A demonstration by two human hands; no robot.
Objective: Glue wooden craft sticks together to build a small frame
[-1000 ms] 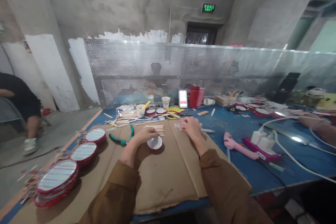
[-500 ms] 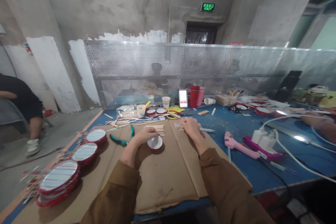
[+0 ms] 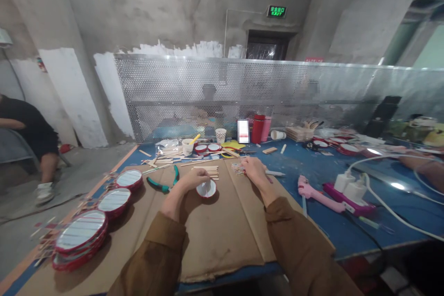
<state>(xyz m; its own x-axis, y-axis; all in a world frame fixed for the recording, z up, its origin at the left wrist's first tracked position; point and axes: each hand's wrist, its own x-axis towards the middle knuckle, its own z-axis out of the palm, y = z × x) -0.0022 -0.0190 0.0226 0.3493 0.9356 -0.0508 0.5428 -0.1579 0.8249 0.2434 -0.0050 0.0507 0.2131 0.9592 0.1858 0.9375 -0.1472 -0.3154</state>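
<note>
A small round mirror with a red rim [image 3: 206, 189] lies tilted over the cardboard sheet [image 3: 222, 240]. My left hand [image 3: 195, 179] is closed at its upper left edge, fingers and thumb together on the rim. To the right, my right hand [image 3: 255, 169] reaches down to a small heap of tiny coloured bits [image 3: 237, 169], perhaps beads. Its fingertips are bunched together, and whatever is between them is too small to make out. Behind the mirror lies a row of flat wooden sticks [image 3: 211, 171].
Teal-handled pliers [image 3: 163, 187] lie left of my left hand. Larger red-rimmed mirrors [image 3: 81, 231] line the left side. A pink glue gun [image 3: 319, 195] and a purple power strip [image 3: 350, 200] with white plugs are at right. Cups, a phone [image 3: 243, 131] and bottles [image 3: 258, 128] stand behind.
The whole view has shifted slightly. Both hands stay in nearly the same places, the left at the small mirror and the right at the coloured bits.
</note>
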